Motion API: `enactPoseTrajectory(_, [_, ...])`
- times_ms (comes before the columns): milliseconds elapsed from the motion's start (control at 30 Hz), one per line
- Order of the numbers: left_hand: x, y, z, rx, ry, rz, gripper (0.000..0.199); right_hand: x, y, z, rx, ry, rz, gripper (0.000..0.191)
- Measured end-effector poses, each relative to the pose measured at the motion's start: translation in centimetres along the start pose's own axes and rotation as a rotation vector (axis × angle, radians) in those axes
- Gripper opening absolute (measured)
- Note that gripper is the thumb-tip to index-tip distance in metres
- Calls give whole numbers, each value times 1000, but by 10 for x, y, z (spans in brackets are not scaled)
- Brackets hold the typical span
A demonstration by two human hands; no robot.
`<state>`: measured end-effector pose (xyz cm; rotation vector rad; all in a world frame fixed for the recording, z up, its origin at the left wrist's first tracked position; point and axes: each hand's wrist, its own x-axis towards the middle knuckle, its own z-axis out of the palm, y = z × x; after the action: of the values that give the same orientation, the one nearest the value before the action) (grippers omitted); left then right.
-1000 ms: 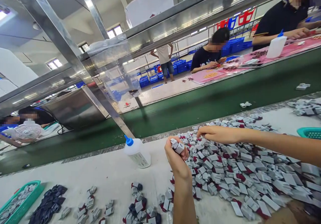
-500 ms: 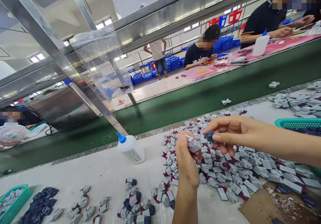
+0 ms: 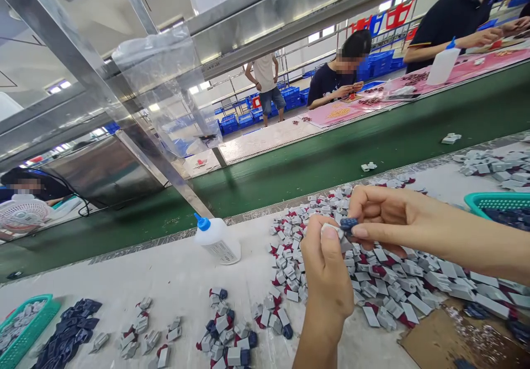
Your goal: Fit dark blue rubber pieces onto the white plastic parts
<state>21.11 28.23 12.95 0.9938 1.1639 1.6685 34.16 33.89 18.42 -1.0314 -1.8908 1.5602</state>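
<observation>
My left hand [image 3: 329, 272] is closed around a small light-grey plastic part [image 3: 332, 230], its thumb lying along the top. Between the thumb and fingertips of my right hand [image 3: 385, 220] is a small dark-blue plastic piece [image 3: 348, 224]. The blue piece meets the right end of the grey part; whether it is seated in it I cannot tell. Under and behind both hands spreads a big heap of grey parts with maroon pieces [image 3: 397, 281]. A smaller group [image 3: 227, 330], grey with maroon and dark-blue ends, lies left of my left forearm.
A white bottle with a blue cap [image 3: 217, 242] stands left of the heap. Dark-blue pieces [image 3: 68, 333] lie beside a green basket [image 3: 35, 330]. Another green basket [image 3: 476, 201] and wet cardboard [image 3: 434, 336] are at right. Beyond the green belt [image 3: 265, 181], co-workers sit.
My left hand has moved right and up, bringing the grey part against the dark-blue piece in my right hand. Before, there was a gap between them. The view has shifted slightly.
</observation>
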Motion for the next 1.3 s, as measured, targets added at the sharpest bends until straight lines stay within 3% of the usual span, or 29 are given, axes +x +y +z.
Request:
enactPoseTrajectory(133, [-1,0,-1,78,8,38,40,5,6,0,-129,91,-192,43])
enactPoseTrajectory(333, [1,1,-2,208,5,193,24,7,10,0,-228,132,-243,35])
enactPoseTrajectory(567, [5,-8,-2,268,55,149,25,10,8,1,-477,96,-251,30])
enactPoseTrajectory(833, [3,-14,3,231,135,149,30,11,11,7,-523,195,-407,30])
enactPoseTrajectory(933, [2,-15,3,215,104,160,31,11,11,8,-421,153,-368,29])
enactPoseTrajectory(1067, [4,-16,1,326,57,159,29,17,15,2,-232,31,-166,24])
enactPoseTrajectory(1167, [9,-17,-3,399,80,111,26,25,21,-6,-136,-11,-71,33])
enactPoseTrajectory(1300, [16,-21,-9,193,98,68,33,30,22,-12,29,-4,-11,53])
